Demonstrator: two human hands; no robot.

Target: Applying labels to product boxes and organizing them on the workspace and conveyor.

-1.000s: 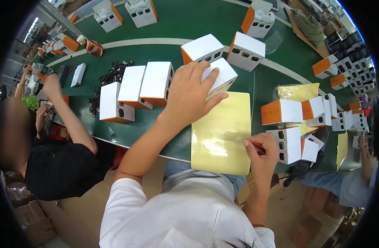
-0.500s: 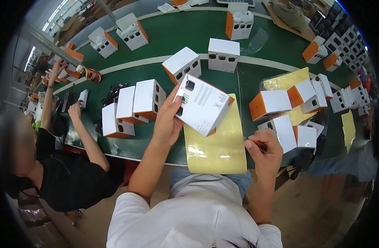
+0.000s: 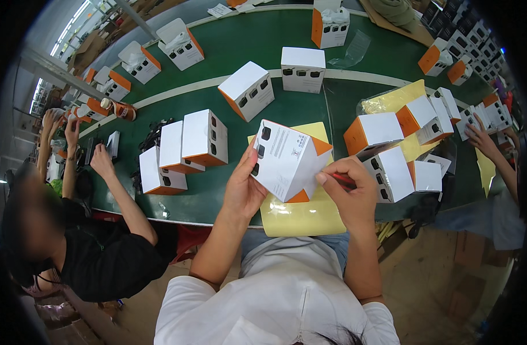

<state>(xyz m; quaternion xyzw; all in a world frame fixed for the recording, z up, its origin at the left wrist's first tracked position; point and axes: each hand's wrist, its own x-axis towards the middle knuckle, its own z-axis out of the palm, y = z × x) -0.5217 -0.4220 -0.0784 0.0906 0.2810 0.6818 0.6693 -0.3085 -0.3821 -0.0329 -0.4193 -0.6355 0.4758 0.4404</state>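
Observation:
My left hand (image 3: 244, 187) grips a white and orange carton (image 3: 282, 156) by its left side, tilted above the table. The carton carries printed pictures of small dark devices, and orange shows at its corners. At the carton's right edge, my right hand (image 3: 351, 187) has thumb and forefinger pinched together near the white face. A slim red object (image 3: 345, 180) sits in its curled fingers; its kind is hidden. Beneath the carton lies a yellow backing sheet (image 3: 304, 221) with round clear stickers, reaching over the table's front edge.
Several like cartons (image 3: 205, 138) stand left, and more (image 3: 390, 172) lie right on another yellow sheet (image 3: 412, 92). Two cartons (image 3: 303, 69) stand ahead. Open cartons (image 3: 331, 29) line the green belt (image 3: 246, 43). A co-worker (image 3: 102, 247) in black sits left; another person's hand (image 3: 481, 138) is at right.
My right hand has moved up and left from the yellow sheet's edge to the carton. The carton has come slightly lower and turned. A person's arm has come in at the far right.

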